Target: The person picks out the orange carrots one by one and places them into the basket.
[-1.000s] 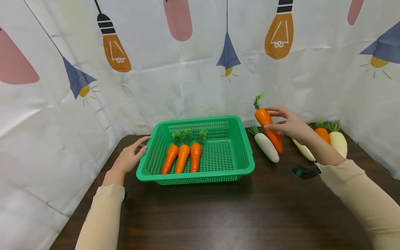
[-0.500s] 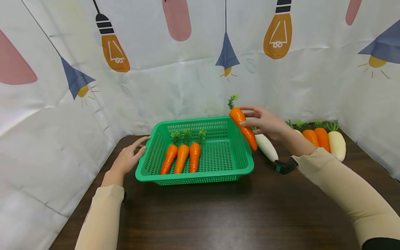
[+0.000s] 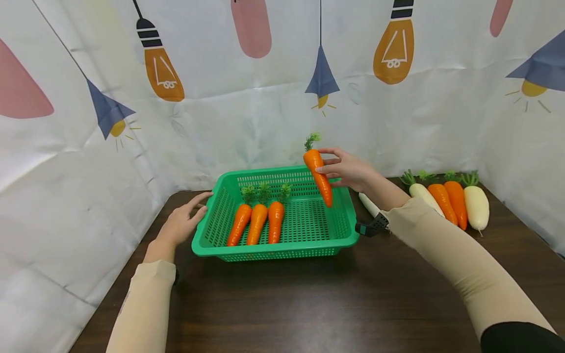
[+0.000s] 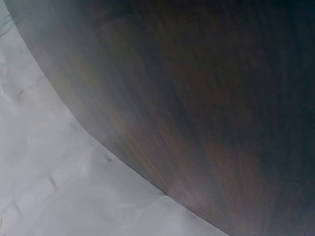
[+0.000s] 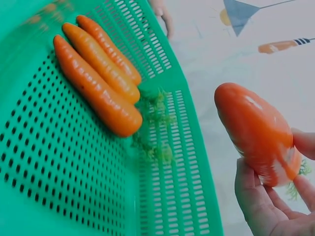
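Observation:
My right hand [image 3: 350,171] pinches an orange carrot [image 3: 317,174] with a green leafy top, between thumb and fingers. It is held tilted, leaves up, over the right part of a green plastic basket [image 3: 278,249]. In the right wrist view the held carrot [image 5: 256,130] points its tip toward the camera, fingers around its thick end. Three carrots [image 3: 257,223] lie side by side at the left inside the basket, leaves toward the back. My left hand [image 3: 181,223] rests at the basket's left rim, fingers loosely extended; the left wrist view shows only table and cloth.
Right of the basket lies a white radish [image 3: 370,205], partly hidden by my right forearm. Farther right, a row holds a white radish [image 3: 425,197], two carrots [image 3: 456,201] and another white radish [image 3: 476,206]. A printed cloth [image 3: 273,122] hangs behind the dark table [image 3: 282,304].
My right hand has carried the carrot leftward, from above the white radish to over the basket's right part. The left hand and the basket have stayed in place.

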Tool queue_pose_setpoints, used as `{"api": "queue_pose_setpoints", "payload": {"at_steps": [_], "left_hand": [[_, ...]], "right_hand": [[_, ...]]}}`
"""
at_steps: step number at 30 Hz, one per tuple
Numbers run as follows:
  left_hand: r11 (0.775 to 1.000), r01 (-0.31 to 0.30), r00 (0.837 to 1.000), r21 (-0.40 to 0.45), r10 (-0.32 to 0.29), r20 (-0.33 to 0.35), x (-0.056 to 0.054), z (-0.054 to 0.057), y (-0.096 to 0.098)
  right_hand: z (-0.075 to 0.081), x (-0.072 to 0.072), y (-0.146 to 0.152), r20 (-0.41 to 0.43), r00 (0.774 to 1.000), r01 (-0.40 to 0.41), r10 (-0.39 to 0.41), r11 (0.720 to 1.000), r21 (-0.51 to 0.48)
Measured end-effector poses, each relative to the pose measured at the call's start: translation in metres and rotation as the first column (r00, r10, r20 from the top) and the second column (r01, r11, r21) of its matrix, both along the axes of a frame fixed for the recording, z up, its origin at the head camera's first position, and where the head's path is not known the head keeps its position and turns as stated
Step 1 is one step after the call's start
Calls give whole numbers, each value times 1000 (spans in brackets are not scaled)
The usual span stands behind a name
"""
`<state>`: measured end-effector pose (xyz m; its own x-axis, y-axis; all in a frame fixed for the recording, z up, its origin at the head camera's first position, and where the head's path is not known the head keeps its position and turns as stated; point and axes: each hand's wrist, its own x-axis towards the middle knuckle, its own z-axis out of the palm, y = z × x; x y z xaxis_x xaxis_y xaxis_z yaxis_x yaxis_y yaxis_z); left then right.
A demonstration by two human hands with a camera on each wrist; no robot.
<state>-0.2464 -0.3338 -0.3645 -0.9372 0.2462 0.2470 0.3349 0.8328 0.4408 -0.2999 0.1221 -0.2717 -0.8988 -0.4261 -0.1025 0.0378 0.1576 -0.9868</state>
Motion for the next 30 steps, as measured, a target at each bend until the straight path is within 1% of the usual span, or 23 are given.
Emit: {"api": "queue_pose_setpoints", "payload": {"at_steps": [8, 13, 16, 21, 30], "left_hand": [[1000, 10, 1000, 0, -10, -13, -1, -1, 0], [1000, 11, 1000, -12, -11, -7, -3, -2, -1], [1000, 10, 1000, -10, -10, -4, -3, -2, -2], [1000, 13, 1000, -6, -13, -14, -3, -2, -1], [1000, 15, 1000, -8, -15, -15, -3, -2, -1]], "right_hand": [[-3, -9, -24, 39, 999, 5, -4, 999, -45], [-7, -19, -38, 60, 997, 58, -53, 994, -91], [-10, -24, -45, 61, 996, 75, -68, 990, -121], [-15, -29, -53, 57, 998, 50, -42, 988, -144], [-25, -37, -64, 93, 996, 18, -4, 988, -153]]}}
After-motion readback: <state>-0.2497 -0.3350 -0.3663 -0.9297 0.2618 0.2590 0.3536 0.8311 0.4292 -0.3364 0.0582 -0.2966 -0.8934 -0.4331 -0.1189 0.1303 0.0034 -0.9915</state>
